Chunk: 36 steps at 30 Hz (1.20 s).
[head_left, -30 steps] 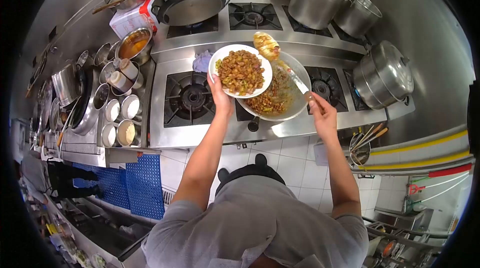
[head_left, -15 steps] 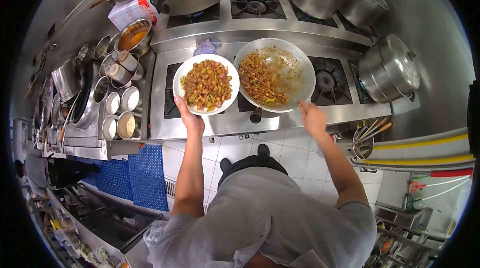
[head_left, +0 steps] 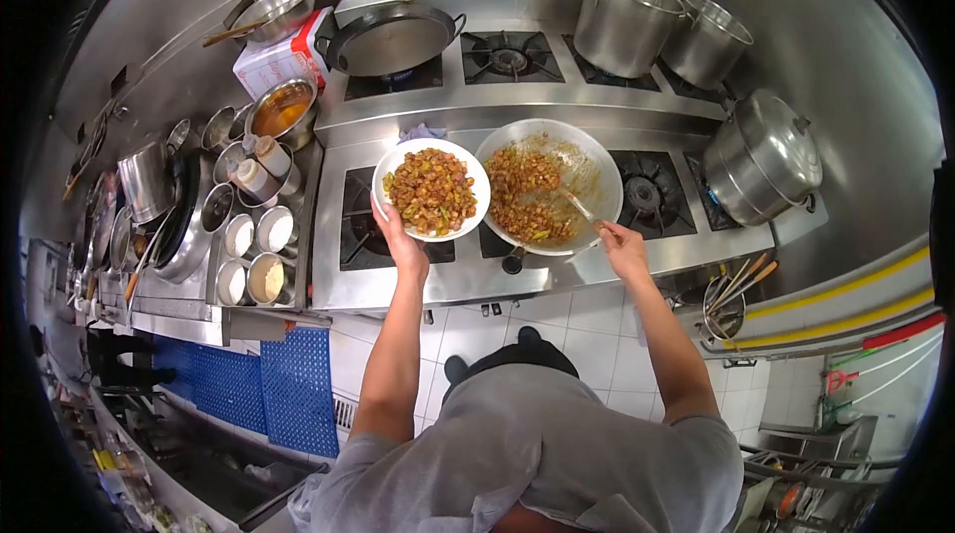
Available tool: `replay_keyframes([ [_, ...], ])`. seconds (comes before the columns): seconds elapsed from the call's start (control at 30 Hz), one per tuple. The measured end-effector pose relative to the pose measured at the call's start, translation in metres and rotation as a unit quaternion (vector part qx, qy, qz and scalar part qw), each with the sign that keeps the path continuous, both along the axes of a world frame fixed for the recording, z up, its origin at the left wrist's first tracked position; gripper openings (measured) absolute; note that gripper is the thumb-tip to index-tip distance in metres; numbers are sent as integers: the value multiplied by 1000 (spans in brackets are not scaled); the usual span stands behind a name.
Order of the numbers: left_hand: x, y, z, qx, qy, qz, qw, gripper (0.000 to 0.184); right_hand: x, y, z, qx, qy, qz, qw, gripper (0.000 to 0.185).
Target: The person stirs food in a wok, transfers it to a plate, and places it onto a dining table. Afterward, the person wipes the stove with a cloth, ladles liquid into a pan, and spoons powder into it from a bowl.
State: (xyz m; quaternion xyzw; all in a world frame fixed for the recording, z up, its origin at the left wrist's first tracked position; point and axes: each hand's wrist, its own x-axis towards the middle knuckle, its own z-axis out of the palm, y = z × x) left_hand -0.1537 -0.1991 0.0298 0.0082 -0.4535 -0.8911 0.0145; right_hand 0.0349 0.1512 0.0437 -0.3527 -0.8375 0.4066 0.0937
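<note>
My left hand (head_left: 404, 247) grips the lower left edge of a white bowl (head_left: 482, 187) heaped with diced, browned food with green bits (head_left: 430, 193). The bowl is held just above the stove, close to the left side of a wide frying pan (head_left: 603, 167). In the pan, more of the same mixture (head_left: 525, 180) lies mostly on the left, with sauce smeared over the right. My right hand (head_left: 624, 250) is closed around the handle of a light-coloured spatula or spoon (head_left: 577, 203). Its far end reaches into the pan, and I cannot make out its exact shape.
Bare burners (head_left: 645, 193) flank the pan, with a large shallow pan (head_left: 393, 44) behind. Tall pots (head_left: 629, 21) and a lidded steamer (head_left: 764, 157) stand right. Left are squeeze bottles (head_left: 255, 178) and seasoning tubs (head_left: 267, 277). A utensil pot (head_left: 726, 309) hangs right.
The view has tilted, so everything sits lower. The utensil, blurred before, now shows clearly in the pan, and my right hand has shifted against the pan's edge. My left hand still holds the bowl.
</note>
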Motion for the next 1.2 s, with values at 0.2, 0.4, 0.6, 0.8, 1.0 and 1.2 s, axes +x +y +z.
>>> replay_keyframes([
  [0.2, -23, 81, 3, 4, -43, -51, 998, 66, 17, 16, 106, 26, 53, 11, 998, 31],
  [0.4, -14, 171, 34, 71, -72, -83, 991, 67, 23, 27, 159, 96, 123, 89, 984, 31],
  [0.6, 21, 211, 53, 59, -83, -79, 992, 61, 29, 60, 161, 491, 171, 236, 820, 43],
  [0.8, 42, 228, 49, 155, -107, -69, 980, 61, 22, 99, 151, 579, 241, 231, 744, 40],
  [1.0, 68, 225, 60, 127, -37, -5, 991, 70, 22, 113, 133, 562, 300, 206, 743, 41],
  [1.2, 84, 220, 61, 133, -36, 26, 990, 60, 22, 99, 115, 494, 318, 214, 780, 39],
])
